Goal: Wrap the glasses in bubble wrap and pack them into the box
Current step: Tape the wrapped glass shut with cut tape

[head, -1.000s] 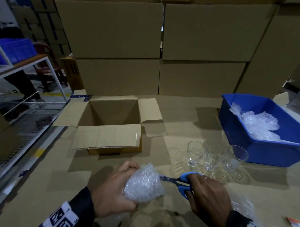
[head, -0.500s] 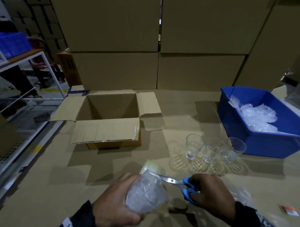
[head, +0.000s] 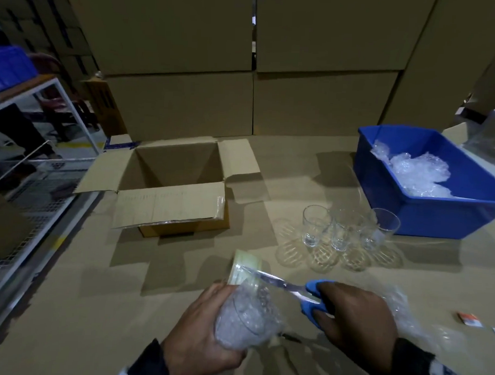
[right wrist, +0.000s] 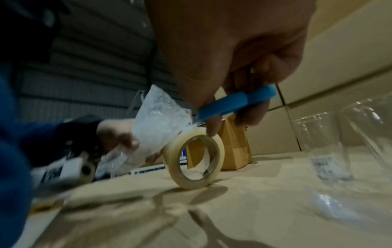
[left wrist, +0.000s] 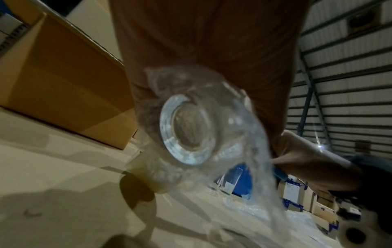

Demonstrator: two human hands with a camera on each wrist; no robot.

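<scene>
Scissors sit in the right hand, its grip curled through the blue handles. Lower centre, the left hand clasps a bubble-wrapped glass.

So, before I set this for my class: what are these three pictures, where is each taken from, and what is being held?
No machine here: a person works with bare hands, wearing three cameras. The head view looks down at the table; each wrist view looks along one hand. The left hand grips a glass wrapped in bubble wrap; the left wrist view shows its round base. The right hand holds blue-handled scissors, their blades reaching over a roll of tape standing on edge. On the table: an open cardboard box, three bare glasses, and a blue bin holding more bubble wrap.
</scene>
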